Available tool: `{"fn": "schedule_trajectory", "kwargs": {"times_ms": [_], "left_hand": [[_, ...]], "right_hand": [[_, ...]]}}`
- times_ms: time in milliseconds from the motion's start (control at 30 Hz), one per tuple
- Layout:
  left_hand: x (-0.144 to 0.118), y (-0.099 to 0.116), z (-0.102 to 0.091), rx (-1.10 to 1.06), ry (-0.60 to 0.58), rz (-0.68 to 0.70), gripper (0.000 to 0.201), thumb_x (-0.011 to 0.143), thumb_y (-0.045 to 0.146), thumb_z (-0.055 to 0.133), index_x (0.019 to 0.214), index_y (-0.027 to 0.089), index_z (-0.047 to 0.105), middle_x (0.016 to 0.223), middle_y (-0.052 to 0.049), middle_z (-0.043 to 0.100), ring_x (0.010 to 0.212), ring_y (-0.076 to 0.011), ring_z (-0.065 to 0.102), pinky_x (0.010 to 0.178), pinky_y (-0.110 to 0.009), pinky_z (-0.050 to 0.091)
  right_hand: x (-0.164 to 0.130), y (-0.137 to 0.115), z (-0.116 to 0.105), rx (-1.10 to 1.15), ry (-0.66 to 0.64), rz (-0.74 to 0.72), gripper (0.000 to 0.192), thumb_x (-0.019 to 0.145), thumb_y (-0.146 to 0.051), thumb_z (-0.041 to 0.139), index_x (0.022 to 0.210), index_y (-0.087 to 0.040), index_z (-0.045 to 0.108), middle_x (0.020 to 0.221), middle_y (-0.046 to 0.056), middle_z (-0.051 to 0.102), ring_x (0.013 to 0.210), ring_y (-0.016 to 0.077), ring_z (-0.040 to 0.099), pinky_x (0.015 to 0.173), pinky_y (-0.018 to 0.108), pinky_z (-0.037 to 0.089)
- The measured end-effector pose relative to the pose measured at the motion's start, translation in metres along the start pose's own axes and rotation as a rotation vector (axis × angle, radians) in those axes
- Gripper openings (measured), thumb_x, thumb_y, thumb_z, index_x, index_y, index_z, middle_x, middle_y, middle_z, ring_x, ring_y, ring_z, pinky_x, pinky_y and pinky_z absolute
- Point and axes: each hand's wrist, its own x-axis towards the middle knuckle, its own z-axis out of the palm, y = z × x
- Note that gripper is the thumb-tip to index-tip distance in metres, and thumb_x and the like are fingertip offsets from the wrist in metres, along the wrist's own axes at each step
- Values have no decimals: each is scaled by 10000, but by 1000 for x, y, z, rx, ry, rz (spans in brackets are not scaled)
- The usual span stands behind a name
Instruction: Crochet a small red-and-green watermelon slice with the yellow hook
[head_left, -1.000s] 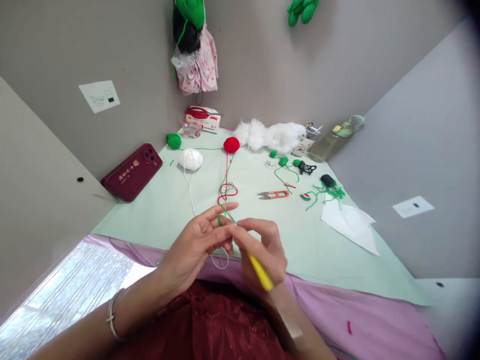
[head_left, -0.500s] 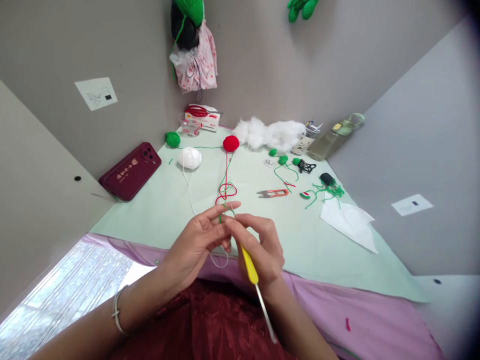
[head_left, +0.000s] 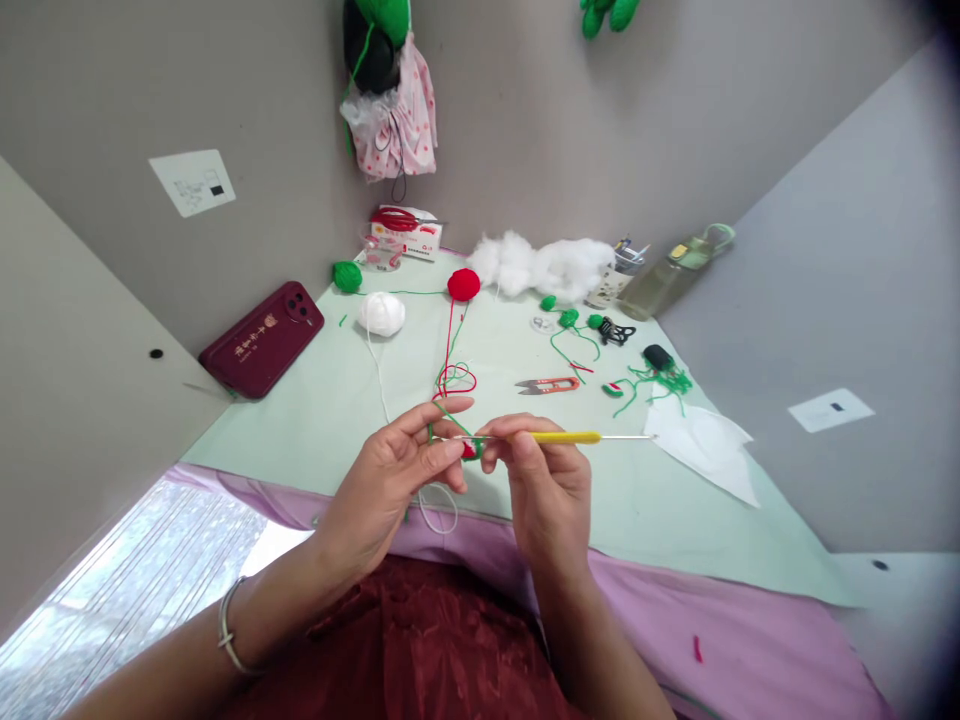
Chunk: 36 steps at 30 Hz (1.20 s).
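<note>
Between thumb and fingers, my left hand [head_left: 394,458] pinches a small red, white and green crochet piece [head_left: 471,449]. Green yarn [head_left: 452,412] runs over its raised index finger to the piece. My right hand [head_left: 551,485] grips a crochet hook [head_left: 566,437] by its yellow handle. The hook lies nearly level, its thin tip at the top of the piece beside my left fingers. Red and green strands lead away to the red yarn ball [head_left: 463,285] and the green yarn ball [head_left: 347,277]. A loop of white yarn [head_left: 438,510] hangs below my left hand.
A white yarn ball [head_left: 382,314] and a phone [head_left: 262,340] lie on the left. Orange thread snips [head_left: 549,386] lie beyond my right hand. White stuffing [head_left: 536,266], a bottle [head_left: 679,272], green crochet bits [head_left: 568,318] and white paper [head_left: 701,440] are farther out.
The crochet hook has swung from pointing steeply down toward me to nearly level, its rear end now to the right. My right hand has turned, and the crochet piece has come into view.
</note>
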Motion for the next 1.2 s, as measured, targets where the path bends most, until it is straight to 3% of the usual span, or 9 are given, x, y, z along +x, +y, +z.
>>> {"fn": "schedule_trajectory", "kwargs": {"times_ms": [133,300,533,667,800,1000,1200], "left_hand": [[-1,0,-1,9,19,-1,357,871,300,864,1209,212,790,745,48,681,651,-95,635,771,-274,477],[-3,-2,-3,75,27,64,290,902,300,833,1183,235,807,776,45,658,650,-103,633,759,-282,482],[-3,-6,-3,213,54,176,308,908,279,823,1212,250,791,829,44,659,681,-110,650,759,-266,528],[-2,-9,-5,207,67,181,388,876,258,847,1258,255,780,828,48,649,671,-110,648,734,-259,542],[-1,-11,-8,177,72,181,408,872,258,858,1272,272,778,843,49,646,662,-98,643,704,-240,536],[-2,-8,-7,223,64,206,376,902,281,841,1273,287,780,840,48,663,681,-94,648,754,-239,543],[-2,-3,-7,241,41,197,383,882,275,852,1259,264,785,829,48,663,677,-103,662,765,-257,560]], "right_hand": [[1,-2,-1,53,9,18,195,1052,-292,622,968,-219,782,897,28,771,682,118,695,651,262,591],[-4,-9,-2,-146,10,-77,208,1075,-278,565,1016,-216,754,915,44,774,690,148,713,656,309,616],[-12,-11,-2,-587,-106,-520,243,1055,-128,513,1144,-238,710,938,65,790,891,209,772,745,361,638],[-13,-5,0,-699,-109,-664,232,1055,-146,520,1188,-229,690,935,83,796,902,216,791,705,342,646],[-12,-5,1,-733,-136,-669,222,1056,-144,531,1189,-225,689,1032,113,804,893,200,780,710,328,641],[-9,-9,-1,-573,-95,-514,218,1050,-127,519,1072,-238,705,866,51,778,864,225,782,733,382,629],[-9,-8,1,-541,-66,-511,218,1049,-134,518,1055,-241,707,832,45,765,847,231,777,722,389,620]]}}
